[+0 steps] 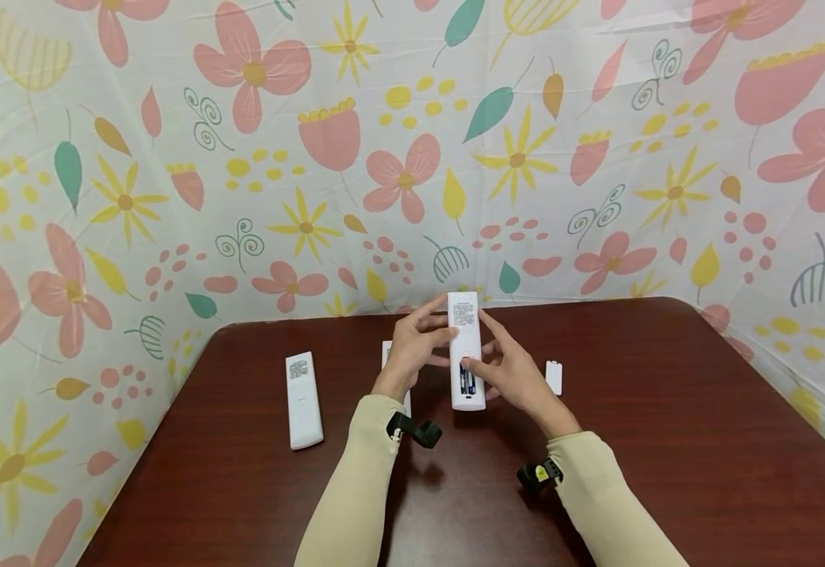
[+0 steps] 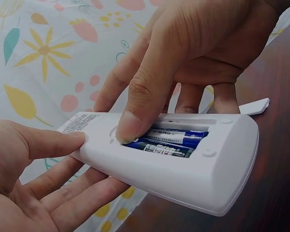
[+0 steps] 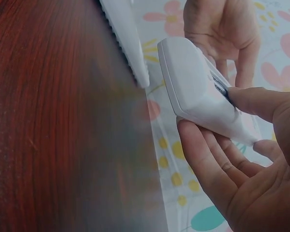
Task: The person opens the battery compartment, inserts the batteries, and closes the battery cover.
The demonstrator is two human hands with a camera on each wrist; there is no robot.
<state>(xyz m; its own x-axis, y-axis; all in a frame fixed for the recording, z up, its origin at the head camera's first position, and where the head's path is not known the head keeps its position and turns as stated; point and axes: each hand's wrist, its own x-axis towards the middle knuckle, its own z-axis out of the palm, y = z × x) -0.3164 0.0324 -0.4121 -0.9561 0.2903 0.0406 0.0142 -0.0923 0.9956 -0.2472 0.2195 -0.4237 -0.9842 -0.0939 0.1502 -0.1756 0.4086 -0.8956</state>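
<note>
A white remote control [image 1: 464,335] is held up over the table, its back with printed text facing me. Its battery bay lies uncovered, showing two blue batteries [image 2: 176,140] side by side. My left hand [image 1: 412,346] grips the remote's upper part, thumb on the back and fingers beneath. From the other side my right hand [image 1: 519,378] holds it, fingers under the body, as the right wrist view shows. The right thumb [image 2: 135,116] presses on the batteries at one end of the bay. Right of the hands lies a small white battery cover [image 1: 553,378].
Another white remote [image 1: 304,402] lies back up on the dark red-brown table [image 1: 228,488] at left. A third white remote [image 1: 407,403] is partly hidden behind my left hand and wrist. A flower-patterned cloth [image 1: 398,94] hangs behind the table.
</note>
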